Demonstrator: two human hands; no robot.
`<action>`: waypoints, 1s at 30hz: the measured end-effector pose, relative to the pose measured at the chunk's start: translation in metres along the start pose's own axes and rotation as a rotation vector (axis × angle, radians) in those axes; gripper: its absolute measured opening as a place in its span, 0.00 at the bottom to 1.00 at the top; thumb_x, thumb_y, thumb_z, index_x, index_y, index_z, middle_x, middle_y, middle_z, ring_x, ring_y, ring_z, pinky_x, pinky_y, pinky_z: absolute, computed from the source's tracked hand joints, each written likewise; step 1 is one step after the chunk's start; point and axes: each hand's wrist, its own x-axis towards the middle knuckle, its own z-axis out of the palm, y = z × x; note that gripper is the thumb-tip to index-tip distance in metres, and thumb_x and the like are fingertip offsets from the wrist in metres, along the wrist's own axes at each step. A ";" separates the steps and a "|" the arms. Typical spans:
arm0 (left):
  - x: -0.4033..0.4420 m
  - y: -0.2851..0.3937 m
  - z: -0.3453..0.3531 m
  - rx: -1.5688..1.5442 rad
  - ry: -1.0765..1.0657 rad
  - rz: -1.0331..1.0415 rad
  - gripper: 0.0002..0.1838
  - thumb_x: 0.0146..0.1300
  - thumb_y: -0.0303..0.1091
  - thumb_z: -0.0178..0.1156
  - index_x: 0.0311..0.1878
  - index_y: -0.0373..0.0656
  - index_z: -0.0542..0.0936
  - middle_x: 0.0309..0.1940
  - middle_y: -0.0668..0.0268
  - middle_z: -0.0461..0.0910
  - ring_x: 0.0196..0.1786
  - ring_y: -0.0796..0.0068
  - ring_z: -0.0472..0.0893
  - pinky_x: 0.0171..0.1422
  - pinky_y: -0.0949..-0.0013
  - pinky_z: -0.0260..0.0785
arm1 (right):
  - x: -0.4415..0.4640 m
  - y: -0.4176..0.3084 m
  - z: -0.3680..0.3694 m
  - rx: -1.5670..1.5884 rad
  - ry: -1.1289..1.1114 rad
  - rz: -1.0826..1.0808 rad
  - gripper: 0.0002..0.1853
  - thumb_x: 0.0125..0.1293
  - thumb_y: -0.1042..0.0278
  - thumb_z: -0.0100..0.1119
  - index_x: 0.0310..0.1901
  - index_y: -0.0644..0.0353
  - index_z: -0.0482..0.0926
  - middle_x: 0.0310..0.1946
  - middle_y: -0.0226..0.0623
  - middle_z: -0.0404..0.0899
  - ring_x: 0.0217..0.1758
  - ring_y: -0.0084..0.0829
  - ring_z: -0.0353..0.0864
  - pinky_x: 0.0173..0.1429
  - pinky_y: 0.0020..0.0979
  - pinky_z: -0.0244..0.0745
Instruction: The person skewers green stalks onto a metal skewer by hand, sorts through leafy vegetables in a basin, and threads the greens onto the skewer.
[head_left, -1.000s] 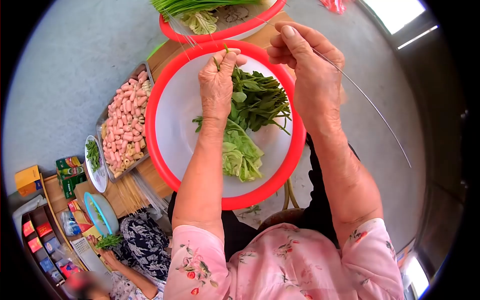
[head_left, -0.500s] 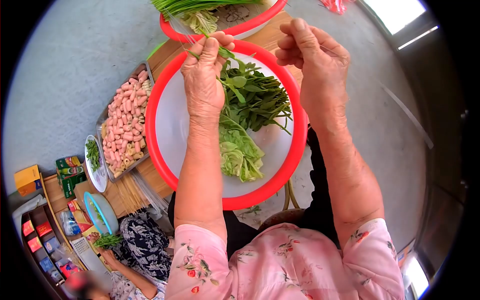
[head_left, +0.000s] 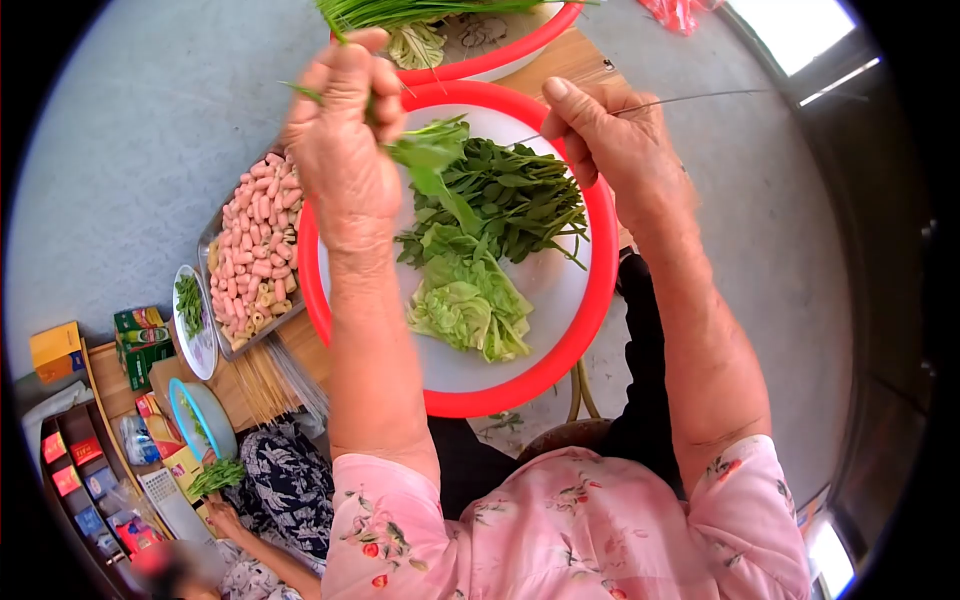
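Head view: left hand [head_left: 345, 150] grips a sprig [head_left: 428, 152], right hand [head_left: 628, 145] pinches a wire [head_left: 690, 98], across a bowl [head_left: 604, 250].
The left fingers close round the sprig's stems beyond the bowl's upper left rim, its leaves hanging inward over the bowl; the right fingers pinch the wire over the upper right rim, with open floor [head_left: 765, 240] to the right. Inside, greens [head_left: 510, 195] and lettuce [head_left: 475, 315] leave bare room along the lower right wall. A tray [head_left: 235, 352] of pink pieces [head_left: 258, 235] stands close on the left, its upper corner hidden by the left hand. The far bowl [head_left: 500, 66] is cut off at the top; the wire's outer end is hard to make out, and the sprig's leaves are blurred.
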 end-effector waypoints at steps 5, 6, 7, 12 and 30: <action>-0.006 0.001 0.017 0.754 -0.047 0.566 0.10 0.53 0.30 0.67 0.39 0.46 0.82 0.25 0.70 0.77 0.27 0.79 0.76 0.33 0.75 0.71 | 0.002 -0.007 -0.008 0.139 0.151 -0.069 0.21 0.63 0.52 0.60 0.24 0.64 0.79 0.12 0.26 0.68 0.14 0.18 0.64 0.21 0.21 0.60; -0.011 -0.012 0.014 0.842 -0.152 0.490 0.12 0.50 0.28 0.68 0.39 0.45 0.82 0.27 0.69 0.77 0.30 0.77 0.77 0.36 0.74 0.72 | 0.003 -0.009 -0.011 0.189 0.219 -0.088 0.20 0.62 0.52 0.60 0.25 0.63 0.79 0.13 0.26 0.68 0.14 0.18 0.64 0.22 0.21 0.61; -0.017 -0.028 0.013 0.928 -0.258 0.412 0.14 0.47 0.26 0.69 0.39 0.44 0.81 0.30 0.67 0.77 0.34 0.75 0.78 0.39 0.72 0.72 | 0.005 -0.008 -0.013 0.233 0.230 -0.114 0.20 0.61 0.51 0.61 0.26 0.63 0.80 0.14 0.26 0.69 0.15 0.18 0.64 0.23 0.21 0.61; -0.054 -0.103 0.010 0.876 -0.509 -0.132 0.23 0.42 0.26 0.68 0.46 0.43 0.80 0.42 0.65 0.73 0.48 0.68 0.74 0.55 0.70 0.68 | 0.006 -0.005 -0.014 0.271 0.252 -0.137 0.19 0.61 0.52 0.62 0.26 0.63 0.80 0.15 0.26 0.70 0.16 0.18 0.65 0.23 0.21 0.62; -0.043 -0.104 -0.031 0.770 -0.309 -0.011 0.12 0.53 0.35 0.65 0.38 0.41 0.78 0.34 0.65 0.75 0.42 0.62 0.71 0.51 0.65 0.65 | 0.001 -0.010 -0.008 0.283 0.203 -0.156 0.18 0.63 0.56 0.60 0.25 0.64 0.79 0.15 0.26 0.70 0.17 0.17 0.65 0.23 0.20 0.63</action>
